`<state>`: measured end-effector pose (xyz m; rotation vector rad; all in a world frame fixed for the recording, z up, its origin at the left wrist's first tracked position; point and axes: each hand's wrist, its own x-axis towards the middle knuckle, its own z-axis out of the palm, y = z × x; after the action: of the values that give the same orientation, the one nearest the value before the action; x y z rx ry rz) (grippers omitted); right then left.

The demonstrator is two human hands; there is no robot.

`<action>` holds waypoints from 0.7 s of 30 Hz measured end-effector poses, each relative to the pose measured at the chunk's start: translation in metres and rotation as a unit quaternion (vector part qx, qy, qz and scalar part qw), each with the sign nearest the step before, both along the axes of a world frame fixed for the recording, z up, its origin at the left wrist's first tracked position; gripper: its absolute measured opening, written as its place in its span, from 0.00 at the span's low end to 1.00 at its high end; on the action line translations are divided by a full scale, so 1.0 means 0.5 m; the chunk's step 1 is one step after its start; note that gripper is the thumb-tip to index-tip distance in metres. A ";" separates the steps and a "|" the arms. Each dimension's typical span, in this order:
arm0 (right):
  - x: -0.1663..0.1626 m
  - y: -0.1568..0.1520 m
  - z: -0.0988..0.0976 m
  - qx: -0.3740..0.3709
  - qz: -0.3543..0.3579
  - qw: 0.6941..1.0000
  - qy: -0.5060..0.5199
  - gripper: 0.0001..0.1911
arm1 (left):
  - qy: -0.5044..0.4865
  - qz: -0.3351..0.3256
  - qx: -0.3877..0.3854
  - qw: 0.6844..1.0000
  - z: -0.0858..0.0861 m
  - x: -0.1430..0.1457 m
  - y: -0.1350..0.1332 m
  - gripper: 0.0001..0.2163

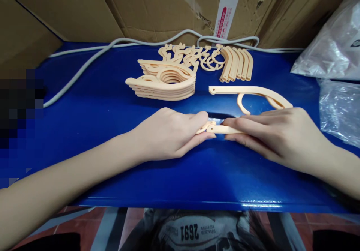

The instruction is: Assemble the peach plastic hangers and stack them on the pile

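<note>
Over the front part of the blue table, my left hand [165, 133] pinches a small cream plastic piece [203, 128], probably a hanger hook, mostly hidden by my fingers. My right hand [284, 134] is closed on a cream hanger arm [225, 130] with a small hole near its end. The two pieces meet between my hands; whether they are joined I cannot tell. Just beyond my right hand lies another hanger arm [236, 90] with a curved hook [240, 104] below it. My right hand overlaps part of these.
Stacked folded hangers [163, 91] stand beyond my left hand. Loose hooks [209, 61] and a row of hanger arms [237, 65] lie at the back. A white cable [84, 71] runs along cardboard boxes [168, 11]. Clear plastic bags [334, 44] lie at the right on the blue table [112, 179].
</note>
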<state>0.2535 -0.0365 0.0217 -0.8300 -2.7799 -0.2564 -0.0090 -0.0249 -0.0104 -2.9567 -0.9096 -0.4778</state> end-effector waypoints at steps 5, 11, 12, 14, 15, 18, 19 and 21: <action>0.002 0.004 -0.008 -0.017 0.008 1.000 0.021 0.14 | 0.004 0.002 0.072 0.997 -0.006 0.001 -0.003 0.23; 0.003 0.005 -0.005 -0.040 0.008 0.999 0.013 0.13 | 0.021 -0.002 0.126 0.992 0.006 0.002 -0.004 0.23; 0.004 0.005 -0.005 -0.043 0.008 0.999 0.012 0.13 | 0.026 -0.006 0.131 0.991 0.010 0.001 -0.004 0.23; 0.005 0.004 -0.007 -0.042 0.008 0.999 0.019 0.14 | 0.036 -0.014 0.135 0.990 0.016 0.001 -0.003 0.22; 0.006 0.004 -0.008 -0.041 0.007 0.999 0.022 0.14 | 0.037 -0.015 0.137 0.990 0.018 0.000 -0.003 0.21; 0.006 0.004 -0.011 -0.042 0.004 0.999 0.030 0.14 | 0.036 -0.017 0.149 0.988 0.019 0.000 -0.003 0.20; 0.005 0.005 -0.010 -0.045 0.004 0.999 0.030 0.14 | 0.036 -0.019 0.154 0.987 0.018 0.000 -0.003 0.20; 0.002 0.006 -0.006 -0.057 0.005 0.998 0.023 0.15 | 0.038 -0.021 0.160 0.986 0.016 0.000 -0.003 0.19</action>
<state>0.2546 -0.0336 0.0184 -0.8354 -2.7770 -0.0774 -0.0092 -0.0265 -0.0026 -2.6855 -0.6913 -0.4591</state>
